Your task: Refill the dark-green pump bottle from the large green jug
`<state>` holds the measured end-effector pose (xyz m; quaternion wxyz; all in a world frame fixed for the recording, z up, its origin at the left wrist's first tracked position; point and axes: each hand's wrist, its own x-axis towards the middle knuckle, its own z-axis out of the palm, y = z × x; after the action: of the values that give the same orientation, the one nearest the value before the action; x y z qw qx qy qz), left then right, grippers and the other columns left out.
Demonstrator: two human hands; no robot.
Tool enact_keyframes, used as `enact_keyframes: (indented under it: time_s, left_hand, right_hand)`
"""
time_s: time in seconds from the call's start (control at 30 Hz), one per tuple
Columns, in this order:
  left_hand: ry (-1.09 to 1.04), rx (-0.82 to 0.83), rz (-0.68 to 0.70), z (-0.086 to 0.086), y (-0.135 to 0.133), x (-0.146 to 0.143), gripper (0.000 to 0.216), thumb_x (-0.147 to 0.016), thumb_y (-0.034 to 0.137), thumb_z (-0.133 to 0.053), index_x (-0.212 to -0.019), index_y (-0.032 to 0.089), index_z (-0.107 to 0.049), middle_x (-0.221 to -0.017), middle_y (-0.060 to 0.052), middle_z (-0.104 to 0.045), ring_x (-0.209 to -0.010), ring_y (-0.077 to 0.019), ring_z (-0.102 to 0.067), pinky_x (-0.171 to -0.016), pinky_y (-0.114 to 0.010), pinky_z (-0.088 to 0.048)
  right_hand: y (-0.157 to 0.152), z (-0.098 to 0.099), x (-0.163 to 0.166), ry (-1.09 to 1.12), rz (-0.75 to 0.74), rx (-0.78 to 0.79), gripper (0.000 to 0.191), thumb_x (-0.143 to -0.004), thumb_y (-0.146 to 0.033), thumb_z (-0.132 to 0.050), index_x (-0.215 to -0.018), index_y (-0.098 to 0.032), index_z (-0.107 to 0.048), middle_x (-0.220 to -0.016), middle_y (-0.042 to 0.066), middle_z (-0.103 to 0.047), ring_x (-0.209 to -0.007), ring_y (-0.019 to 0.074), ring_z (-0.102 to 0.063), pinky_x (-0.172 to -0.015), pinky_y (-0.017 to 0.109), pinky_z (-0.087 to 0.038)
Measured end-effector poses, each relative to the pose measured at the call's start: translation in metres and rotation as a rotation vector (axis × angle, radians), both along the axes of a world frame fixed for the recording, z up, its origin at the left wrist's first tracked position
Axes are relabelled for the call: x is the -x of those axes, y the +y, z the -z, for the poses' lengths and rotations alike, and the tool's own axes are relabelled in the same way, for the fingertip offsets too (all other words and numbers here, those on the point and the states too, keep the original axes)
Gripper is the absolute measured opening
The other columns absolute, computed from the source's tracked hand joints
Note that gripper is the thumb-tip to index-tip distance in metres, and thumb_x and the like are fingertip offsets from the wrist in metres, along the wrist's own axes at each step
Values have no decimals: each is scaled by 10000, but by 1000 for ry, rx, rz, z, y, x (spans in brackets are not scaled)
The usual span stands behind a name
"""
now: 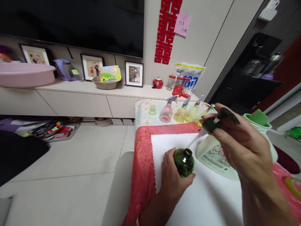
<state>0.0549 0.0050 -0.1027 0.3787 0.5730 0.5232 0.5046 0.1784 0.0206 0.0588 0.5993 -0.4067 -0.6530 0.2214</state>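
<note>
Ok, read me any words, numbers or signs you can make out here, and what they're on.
Red paper sign on wall: "囍".
White bag on shelf: large blue digits, unclear.
Pink note: handwriting, too blurred.
Refill pouch label: too small to read.

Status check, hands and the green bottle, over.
Left hand grips green bottle, neck open. Right hand holds spray head, tube tip beside the neck. Nothing between them.
</note>
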Motion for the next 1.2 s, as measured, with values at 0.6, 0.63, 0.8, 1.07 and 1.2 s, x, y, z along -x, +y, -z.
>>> enact_keyframes:
  time_s: [0.6, 0.63, 0.8, 1.07, 1.2]
  left_hand:
    - [25, -11, -23, 2, 0, -2, 865, -479, 138, -812, -1265, 244, -467, -1195, -110, -651, -1120, -383, -639, -1010, -600, -497]
    - [28, -6, -23, 1, 0, -1, 870, -483, 140, -810, -1275, 241, -462, -1201, -114, -649, -1124, -386, -637, -1011, -607, -494]
    - [41, -6, -21, 3, 0, -1, 858, -488, 136, -801, -1275, 239, -473, -1181, -110, -651, -1110, -383, -637, -997, -604, -501]
    - [55, 5, -20, 3, 0, -1, 856, -495, 169, -782, -1292, 193, -471, -1213, -139, -644, -1153, -389, -623, -1043, -592, -478]
    - [53, 26, -16, 2, -1, 0, 857, -517, 197, -766, -1314, 187, -453, -1257, -139, -630, -1195, -369, -601, -1075, -572, -454]
  right_hand:
    - [133, 102, 6, -1026, -395, 351, 326, -983, -426, -626, -1161, -153, -644, -1137, 73, -653, -1012, 186, -639, -910, 408, -564]
    - [136, 109, 7, -1033, -408, 379, 331, -980, -423, -631, -1168, -151, -642, -1149, 75, -651, -1021, 189, -639, -911, 410, -566]
    - [144, 135, 10, -978, -420, 481, 347, -976, -419, -638, -1191, -146, -634, -1167, 80, -647, -1028, 193, -642, -906, 413, -571]
    - [96, 79, -1, -544, -205, 325, 346, -1002, -425, -598, -1205, -150, -651, -1175, 89, -678, -1067, 202, -662, -944, 433, -570]
    - [9, 32, -16, -319, 81, 79, 234, -1000, -390, -591, -1184, -291, -697, -1192, 42, -692, -1088, 184, -653, -956, 357, -542]
